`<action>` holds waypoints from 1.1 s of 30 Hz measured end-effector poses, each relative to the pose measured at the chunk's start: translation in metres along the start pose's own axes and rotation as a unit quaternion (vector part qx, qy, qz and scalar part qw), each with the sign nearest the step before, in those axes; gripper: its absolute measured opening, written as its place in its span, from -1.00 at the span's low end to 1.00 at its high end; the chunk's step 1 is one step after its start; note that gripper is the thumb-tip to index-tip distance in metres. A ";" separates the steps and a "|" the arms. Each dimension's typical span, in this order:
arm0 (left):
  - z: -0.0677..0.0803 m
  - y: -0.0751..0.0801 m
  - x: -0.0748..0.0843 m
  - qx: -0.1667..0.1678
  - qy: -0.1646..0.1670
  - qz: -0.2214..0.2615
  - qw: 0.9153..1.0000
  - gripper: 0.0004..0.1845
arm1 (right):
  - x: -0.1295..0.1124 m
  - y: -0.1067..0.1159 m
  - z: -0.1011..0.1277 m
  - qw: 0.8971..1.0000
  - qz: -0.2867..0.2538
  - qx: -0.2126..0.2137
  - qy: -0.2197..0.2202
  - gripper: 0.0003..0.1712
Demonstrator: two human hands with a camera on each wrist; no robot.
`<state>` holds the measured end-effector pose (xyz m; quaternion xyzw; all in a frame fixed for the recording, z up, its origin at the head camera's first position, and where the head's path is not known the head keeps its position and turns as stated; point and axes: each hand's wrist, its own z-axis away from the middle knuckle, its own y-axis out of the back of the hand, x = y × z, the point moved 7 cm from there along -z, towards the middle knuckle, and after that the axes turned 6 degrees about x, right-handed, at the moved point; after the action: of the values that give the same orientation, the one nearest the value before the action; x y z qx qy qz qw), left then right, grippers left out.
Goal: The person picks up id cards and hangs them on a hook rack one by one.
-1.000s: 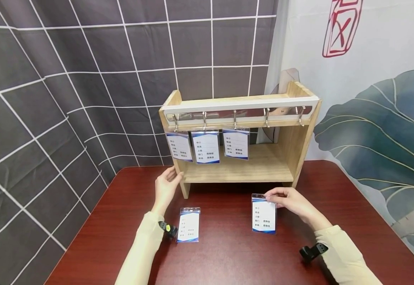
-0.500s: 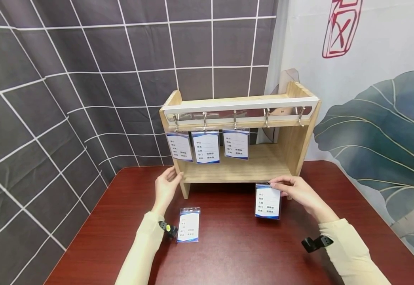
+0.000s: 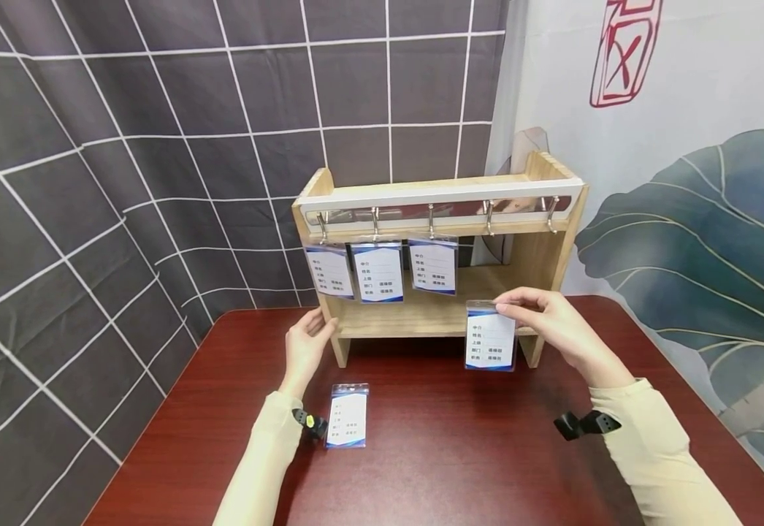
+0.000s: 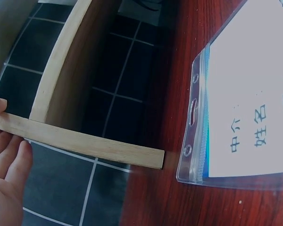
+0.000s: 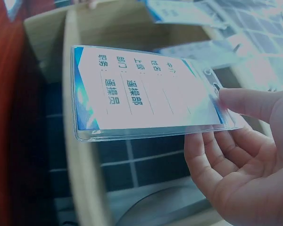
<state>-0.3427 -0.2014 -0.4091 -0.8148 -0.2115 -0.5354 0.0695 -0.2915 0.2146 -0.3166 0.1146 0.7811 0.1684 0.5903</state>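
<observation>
My right hand (image 3: 556, 325) pinches the top edge of a badge holder (image 3: 490, 340) between thumb and fingers. This clear plastic holder with a blue-and-white card hangs upright before the lower board of the wooden shelf (image 3: 421, 319). In the right wrist view the thumb lies by the slot of the badge holder (image 5: 146, 94). My left hand (image 3: 304, 345) grips the left side panel (image 4: 85, 141), thumb on one face and fingers on the other. Another badge holder (image 3: 348, 416) lies flat on the table near my left wrist.
A white rail (image 3: 441, 193) with several metal hooks (image 3: 489, 218) runs across the shelf front. Three badge holders hang from the left hooks, among them the middle badge holder (image 3: 377, 272). The two right hooks bear nothing. Behind stands a grey gridded curtain (image 3: 257, 95).
My right hand has lifted the badge holder upward from low over the table to the height of the shelf's lower board. My left hand stays on the side panel.
</observation>
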 end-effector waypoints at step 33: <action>0.008 0.001 0.021 -0.003 0.009 -0.003 1.000 -0.57 | -0.088 0.018 -0.010 0.994 -0.007 0.038 0.104 -0.74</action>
<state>-0.3280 -0.1938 -0.3932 -0.8096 -0.2123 -0.5431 0.0672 -0.2766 0.1968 -0.2289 0.1130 0.8449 0.1453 0.5023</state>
